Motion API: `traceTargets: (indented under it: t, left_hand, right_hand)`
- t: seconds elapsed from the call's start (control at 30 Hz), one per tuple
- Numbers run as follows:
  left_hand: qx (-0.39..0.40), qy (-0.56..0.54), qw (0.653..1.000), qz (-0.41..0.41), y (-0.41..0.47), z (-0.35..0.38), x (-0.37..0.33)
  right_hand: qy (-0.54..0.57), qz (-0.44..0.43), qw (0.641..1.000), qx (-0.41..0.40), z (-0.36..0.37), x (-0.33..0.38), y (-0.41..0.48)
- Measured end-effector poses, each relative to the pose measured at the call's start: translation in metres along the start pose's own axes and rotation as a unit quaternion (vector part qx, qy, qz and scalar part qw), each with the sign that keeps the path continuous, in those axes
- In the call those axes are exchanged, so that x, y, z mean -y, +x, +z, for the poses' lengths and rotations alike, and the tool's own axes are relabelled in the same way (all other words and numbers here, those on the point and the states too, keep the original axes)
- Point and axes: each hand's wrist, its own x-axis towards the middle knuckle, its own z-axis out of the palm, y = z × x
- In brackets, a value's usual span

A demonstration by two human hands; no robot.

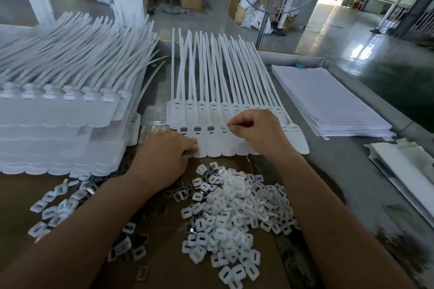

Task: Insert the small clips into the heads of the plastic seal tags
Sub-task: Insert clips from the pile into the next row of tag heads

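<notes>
"Seal tags (216, 148), front row: position?"
"Flat on the bench (340, 171), side by side. Straps point away, heads lie near the hands. The three leftmost heads show grey inserts."
"Right hand (256, 134)?"
"Over the middle of the row. Thumb and forefinger pinch a clip (228, 126), with only a sliver showing, right at the fourth head from the left. The other fingers are curled in."
"Left hand (164, 155)?"
"Knuckles up, fingertips pressing on the row's left edge. It grips nothing."
"Loose clips?"
"Clip pile (234, 206) on cardboard (164, 265), on the near side of the tags, between the forearms. Scattered clips (56, 206) lie further left, beyond the left forearm."
"Surroundings?"
"Stacked tags (58, 112) stand to the left of the row, several layers high. Paper sheets (328, 101) lie to the right, apart from the row."
</notes>
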Motion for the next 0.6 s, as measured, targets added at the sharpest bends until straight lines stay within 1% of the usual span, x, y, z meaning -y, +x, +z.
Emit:
traceTargets:
  t: [0.1, 0.2, 0.47, 0.6]
  left_hand:
    - [-0.005, 0.002, 1.0, 0.003, -0.001, 0.0, -0.001]
    - [-0.006, 0.007, 1.0, 0.003, -0.002, 0.0, -0.002]
    - [-0.001, 0.013, 1.0, 0.002, -0.002, -0.001, -0.002]
    - [-0.003, 0.015, 1.0, 0.004, -0.001, -0.001, -0.004]
  right_hand:
    - [-0.004, -0.001, 1.0, -0.023, 0.002, -0.006, 0.006]
    - [-0.009, -0.008, 1.0, -0.026, 0.008, -0.005, 0.01]
    - [-0.138, -0.009, 0.99, 0.013, 0.021, -0.008, 0.015]
    - [-0.155, -0.002, 0.988, 0.007, 0.022, -0.009, 0.016]
